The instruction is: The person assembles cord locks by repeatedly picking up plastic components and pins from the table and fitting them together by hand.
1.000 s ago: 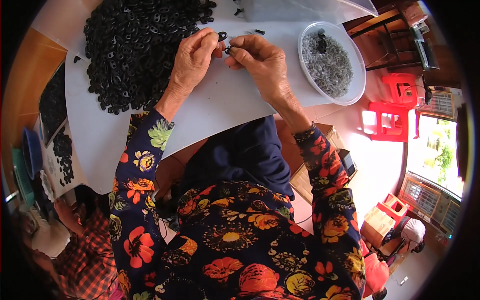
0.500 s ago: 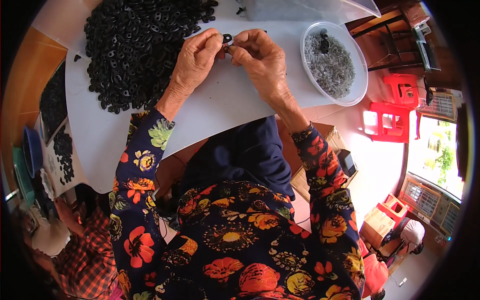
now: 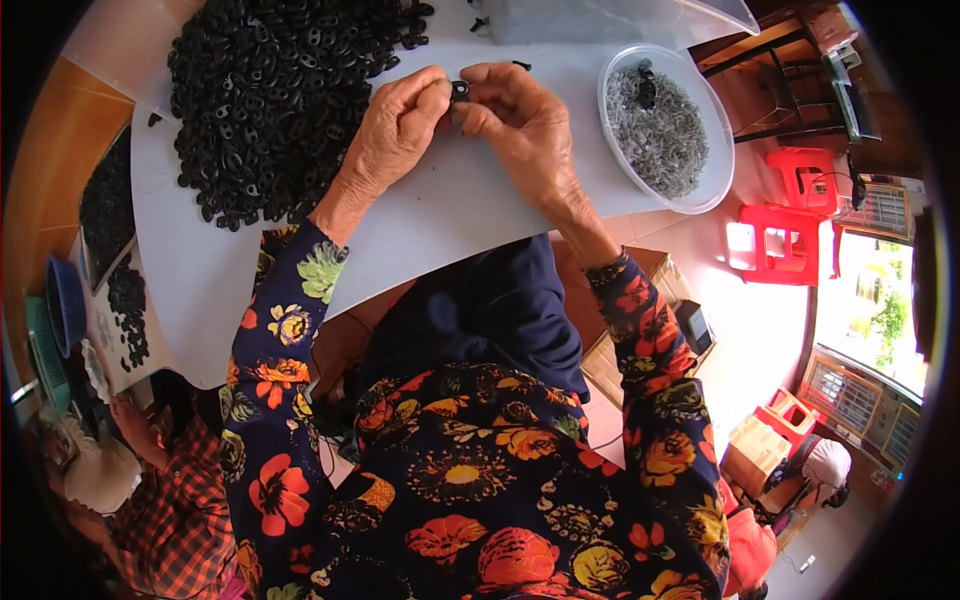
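Note:
Between my two hands, above the pale table (image 3: 420, 225), is a small black oval part with a hole (image 3: 460, 91). My left hand (image 3: 408, 118) pinches its left side with thumb and fingers. Closed on its right side is my right hand (image 3: 515, 115), thumb below and fingertips above, covering some of it. To the left lies a large heap of black oval parts with two holes (image 3: 265, 105). Right of my right hand stands a round clear tub (image 3: 727, 150) of tiny clear plastic pieces (image 3: 660, 135), with a few black bits on top.
A translucent bin (image 3: 610, 22) stands at the table's far side, and a small black piece (image 3: 522, 65) lies before it. Red stools (image 3: 780, 245) are on the right. One person in a checked shirt (image 3: 175, 510) sits at left; another (image 3: 750, 545) is at lower right.
Both hands have come closer around the black parts. Before, two ringed ends showed apart between the fingers; now one ringed end shows, pressed between the fingertips.

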Demonstrator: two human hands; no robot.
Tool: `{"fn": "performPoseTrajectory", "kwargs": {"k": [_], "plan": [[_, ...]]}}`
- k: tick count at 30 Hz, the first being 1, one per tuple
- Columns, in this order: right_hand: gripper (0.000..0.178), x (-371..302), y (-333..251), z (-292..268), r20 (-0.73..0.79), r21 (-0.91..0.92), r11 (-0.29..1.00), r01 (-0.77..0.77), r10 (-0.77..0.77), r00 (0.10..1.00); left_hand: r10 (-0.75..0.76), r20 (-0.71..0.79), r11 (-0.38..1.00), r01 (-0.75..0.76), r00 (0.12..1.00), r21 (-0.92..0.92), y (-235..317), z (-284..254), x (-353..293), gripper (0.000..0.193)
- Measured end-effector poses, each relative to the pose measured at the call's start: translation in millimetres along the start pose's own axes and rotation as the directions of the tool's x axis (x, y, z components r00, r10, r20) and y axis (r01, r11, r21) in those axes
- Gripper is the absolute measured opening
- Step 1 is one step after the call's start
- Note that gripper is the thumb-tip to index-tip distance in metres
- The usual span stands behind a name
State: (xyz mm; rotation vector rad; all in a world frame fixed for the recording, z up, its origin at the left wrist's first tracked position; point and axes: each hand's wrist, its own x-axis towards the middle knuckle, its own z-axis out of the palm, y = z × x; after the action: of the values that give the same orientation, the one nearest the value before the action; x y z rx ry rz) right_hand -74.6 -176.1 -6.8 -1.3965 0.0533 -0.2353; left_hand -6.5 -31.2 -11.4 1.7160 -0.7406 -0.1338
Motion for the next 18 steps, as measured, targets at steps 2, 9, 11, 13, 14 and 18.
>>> {"fn": "performPoseTrajectory", "kwargs": {"k": [2,9,11,13,14,18], "plan": [[0.031,0.4,3.9,-1.1,0.050,-0.193,0.974,0.119,-0.111,0.993,0.012,0.013,1.000,-0.012,1.000,-0.014,-2.5,-0.6,0.8,0.022],[0.035,9.1,7.8,-6.6,0.115,-0.428,0.855,0.292,-0.269,0.956,0.029,0.061,0.999,-0.028,0.998,-0.023,-6.2,-2.4,1.7,0.024],[0.035,9.3,4.9,-5.5,0.141,-0.449,0.838,0.309,-0.275,0.951,0.011,0.061,1.000,-0.009,0.998,-0.024,-3.9,-2.4,0.6,0.024],[0.034,9.4,-0.6,-5.0,0.151,-0.469,0.823,0.320,-0.282,0.948,-0.008,0.061,1.000,0.009,0.998,-0.027,-1.9,-2.7,0.3,0.025],[0.033,9.4,-2.3,-5.2,0.161,-0.490,0.807,0.330,-0.289,0.944,-0.013,0.065,0.999,0.015,0.998,-0.032,-1.2,-2.7,0.6,0.025],[0.032,11.4,2.1,-10.4,0.164,-0.466,0.832,0.302,-0.254,0.953,-0.013,0.091,1.000,0.014,0.996,-0.009,-1.0,-2.8,0.1,0.024]]}}
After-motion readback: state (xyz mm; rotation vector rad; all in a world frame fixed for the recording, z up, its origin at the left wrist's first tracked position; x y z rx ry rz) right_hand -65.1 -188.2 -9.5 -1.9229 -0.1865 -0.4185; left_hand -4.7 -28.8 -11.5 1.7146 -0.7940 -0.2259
